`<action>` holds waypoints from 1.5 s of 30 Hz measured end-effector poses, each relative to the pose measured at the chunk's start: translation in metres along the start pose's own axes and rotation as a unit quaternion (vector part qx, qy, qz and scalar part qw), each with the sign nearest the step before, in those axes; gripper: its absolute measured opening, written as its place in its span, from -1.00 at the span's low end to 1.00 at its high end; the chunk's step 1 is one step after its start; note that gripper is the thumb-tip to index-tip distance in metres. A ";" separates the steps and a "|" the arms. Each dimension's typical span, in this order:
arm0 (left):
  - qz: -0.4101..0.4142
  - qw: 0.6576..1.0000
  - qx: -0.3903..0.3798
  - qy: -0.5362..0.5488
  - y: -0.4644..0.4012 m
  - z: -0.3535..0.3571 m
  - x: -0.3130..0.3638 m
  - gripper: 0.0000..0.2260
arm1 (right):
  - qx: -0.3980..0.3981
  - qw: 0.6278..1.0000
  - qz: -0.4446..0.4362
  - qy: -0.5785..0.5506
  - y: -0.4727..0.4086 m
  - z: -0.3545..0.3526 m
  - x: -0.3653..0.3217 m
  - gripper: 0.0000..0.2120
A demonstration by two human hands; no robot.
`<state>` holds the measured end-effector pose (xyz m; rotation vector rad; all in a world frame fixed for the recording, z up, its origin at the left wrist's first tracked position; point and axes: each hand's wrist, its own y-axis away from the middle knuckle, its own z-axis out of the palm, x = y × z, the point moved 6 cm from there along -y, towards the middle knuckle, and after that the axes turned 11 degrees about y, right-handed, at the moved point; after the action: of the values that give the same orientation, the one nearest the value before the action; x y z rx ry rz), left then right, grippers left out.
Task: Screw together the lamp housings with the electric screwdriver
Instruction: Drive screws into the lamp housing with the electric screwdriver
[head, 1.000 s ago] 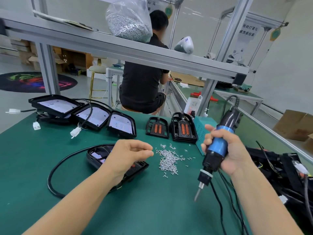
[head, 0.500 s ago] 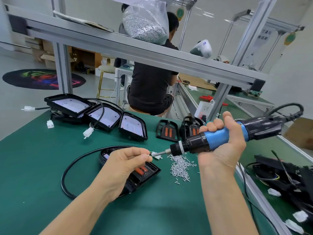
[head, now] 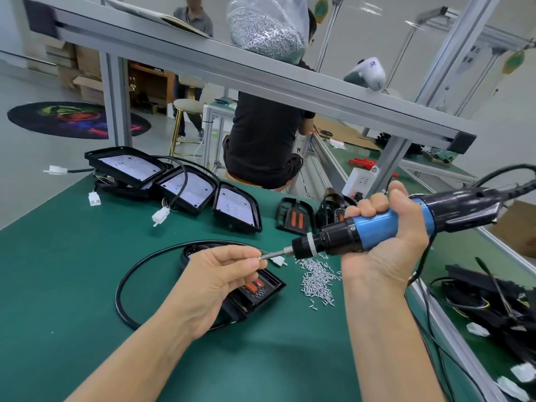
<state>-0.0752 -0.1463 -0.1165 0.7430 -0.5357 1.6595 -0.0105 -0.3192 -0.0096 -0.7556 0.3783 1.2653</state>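
Right hand (head: 385, 245) grips electric screwdriver (head: 377, 227); left hand (head: 220, 274) pinches screw (head: 263, 257) at its bit.

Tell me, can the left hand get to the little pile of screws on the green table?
Probably yes. The pile of screws lies loose on the table just to the right of the left hand, with nothing between them. But its fingertips seem to be pinching a screw against the screwdriver tip, so it is busy.
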 end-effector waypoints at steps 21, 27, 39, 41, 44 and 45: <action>0.122 0.978 -0.006 -0.168 -0.002 0.006 0.014 -0.74 | -0.011 0.999 -0.042 0.014 0.005 -0.005 0.001 -0.86; 0.120 0.975 0.009 -0.185 -0.009 -0.004 0.013 -0.75 | -0.014 0.999 0.023 0.032 0.003 -0.011 0.016 -0.76; 0.177 0.924 0.064 -0.334 -0.013 -0.033 0.034 -0.70 | 0.044 0.997 0.069 -0.019 -0.002 -0.025 0.036 -0.68; 0.189 0.912 0.169 -0.323 -0.014 -0.060 0.046 -0.74 | 0.043 0.997 0.063 -0.009 -0.004 -0.027 0.036 -0.69; 0.075 0.898 0.275 -0.336 -0.021 -0.099 0.046 -0.76 | 0.039 0.997 0.062 0.006 -0.006 -0.028 0.039 -0.76; 0.017 0.903 0.270 -0.334 -0.024 -0.104 0.039 -0.71 | 0.037 0.997 0.062 0.009 -0.006 -0.027 0.041 -0.76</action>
<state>-0.0751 -0.0416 -0.1617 1.7562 -0.5589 1.5717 0.0108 -0.3097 -0.0531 -0.6893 0.4914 1.3539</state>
